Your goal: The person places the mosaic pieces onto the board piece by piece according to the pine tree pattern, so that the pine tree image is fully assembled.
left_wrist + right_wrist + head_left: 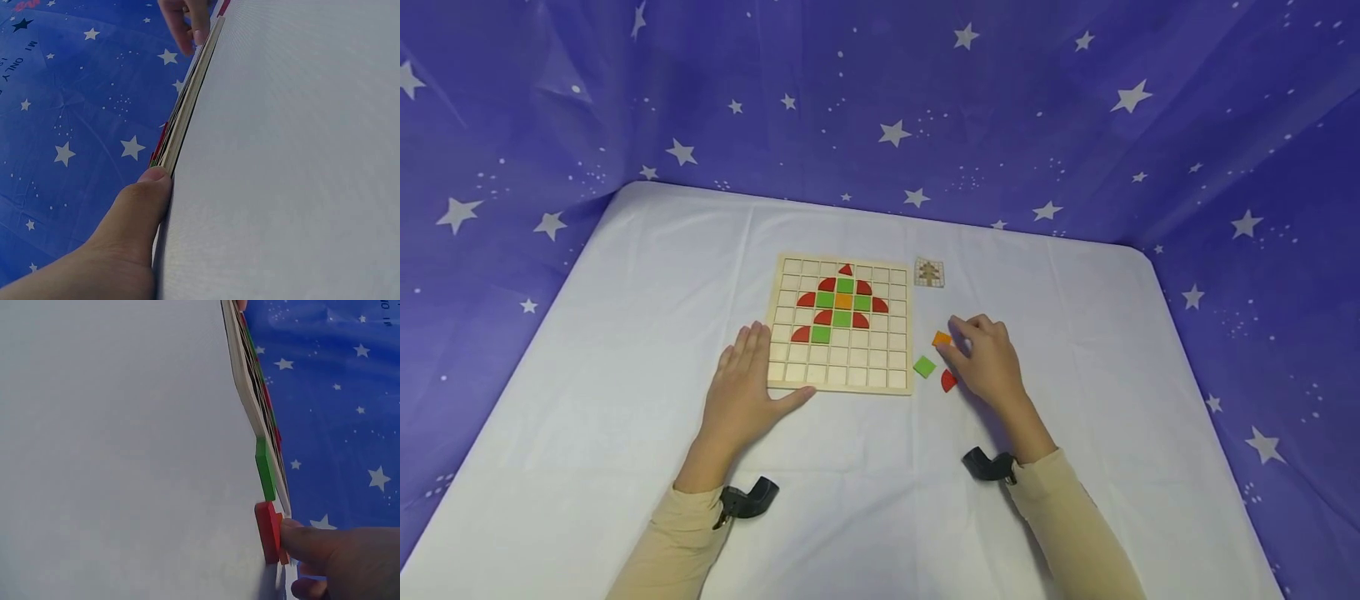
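A square wooden grid board [850, 367] lies on the table, with red, green and orange tiles set in a tree-like shape in its upper cells. My left hand [741, 400] rests at the board's lower left corner, fingers straight along the left side and thumb on the front edge. To the right of the board, my right hand [988, 358] is at a loose orange tile [941, 338], thumb at its near side and index finger spread apart from the thumb. A green square tile [924, 367] and a red quarter-round tile [948, 381] lie close by.
A small card with a brown tree pattern [929, 272] lies beside the board's upper right corner. White cloth [1060, 308] covers the table. A purple-blue starry backdrop [850, 108] stands behind and at the sides. Each wrist wears a black device [748, 498].
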`<state>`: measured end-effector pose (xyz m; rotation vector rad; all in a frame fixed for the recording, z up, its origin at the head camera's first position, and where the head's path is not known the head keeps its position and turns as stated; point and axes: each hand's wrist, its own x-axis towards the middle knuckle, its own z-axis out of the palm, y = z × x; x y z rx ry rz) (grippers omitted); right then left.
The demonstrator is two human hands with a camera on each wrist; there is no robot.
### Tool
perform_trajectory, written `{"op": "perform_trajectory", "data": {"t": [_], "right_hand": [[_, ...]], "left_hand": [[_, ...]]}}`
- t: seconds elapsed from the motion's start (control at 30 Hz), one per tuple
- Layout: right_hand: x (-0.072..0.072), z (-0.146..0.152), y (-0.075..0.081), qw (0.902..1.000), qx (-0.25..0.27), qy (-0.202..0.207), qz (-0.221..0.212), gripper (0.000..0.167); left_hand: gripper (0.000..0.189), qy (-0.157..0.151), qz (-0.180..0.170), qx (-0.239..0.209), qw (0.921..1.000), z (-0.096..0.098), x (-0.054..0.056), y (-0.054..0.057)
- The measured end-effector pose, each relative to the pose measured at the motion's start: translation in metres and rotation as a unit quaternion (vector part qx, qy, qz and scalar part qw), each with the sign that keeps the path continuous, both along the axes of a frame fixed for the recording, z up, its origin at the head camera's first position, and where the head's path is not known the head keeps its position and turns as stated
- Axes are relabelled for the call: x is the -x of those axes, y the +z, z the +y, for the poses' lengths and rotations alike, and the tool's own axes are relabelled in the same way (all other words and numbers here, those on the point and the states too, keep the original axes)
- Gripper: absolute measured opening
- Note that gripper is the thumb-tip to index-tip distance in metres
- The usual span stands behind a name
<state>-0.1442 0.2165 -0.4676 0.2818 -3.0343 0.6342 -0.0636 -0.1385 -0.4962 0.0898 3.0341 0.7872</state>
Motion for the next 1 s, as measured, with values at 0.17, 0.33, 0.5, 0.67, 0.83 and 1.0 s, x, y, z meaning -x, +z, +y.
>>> {"op": "perform_trajectory", "data": {"t": [0.17, 0.33, 0.5, 0.67, 0.83, 1.0], "right_hand": [[-0.0022, 0.0056, -0.0028, 0.9999, -0.005, 0.008, -0.005, 0.057], [-0.0029, 0.0039, -0.0043, 0.9998, 0.006, 0.019, -0.004, 0.048], [-0.0032, 0.0031, -0.0046, 0.9994, 0.006, 0.033, 0.003, 0.041], [-0.0042, 0.0036, -0.0057, 0.9988, -0.013, 0.043, 0.018, 0.040], [-0.0044, 0.0042, -0.0062, 0.9986, -0.007, 0.043, 0.031, 0.039], [-0.0019, 0.0017, -0.0047, 0.9980, 0.023, 0.041, 0.043, 0.037]], "left_hand": [[0.122, 0.001, 0.000, 0.001, 1.0000, -0.0007, 0.0004, 0.0001], [0.122, 0.001, 0.005, 0.000, 1.0000, -0.0004, 0.0006, -0.0021], [0.122, 0.001, 0.005, 0.002, 1.0000, -0.0004, 0.0005, -0.0027], [0.121, 0.001, 0.005, 0.001, 1.0000, -0.0001, 0.0003, -0.0019], [0.121, 0.001, 0.002, -0.001, 1.0000, 0.0001, 0.0003, -0.0015], [0.121, 0.000, 0.003, -0.001, 1.0000, 0.0000, 0.0002, -0.0004]]}}
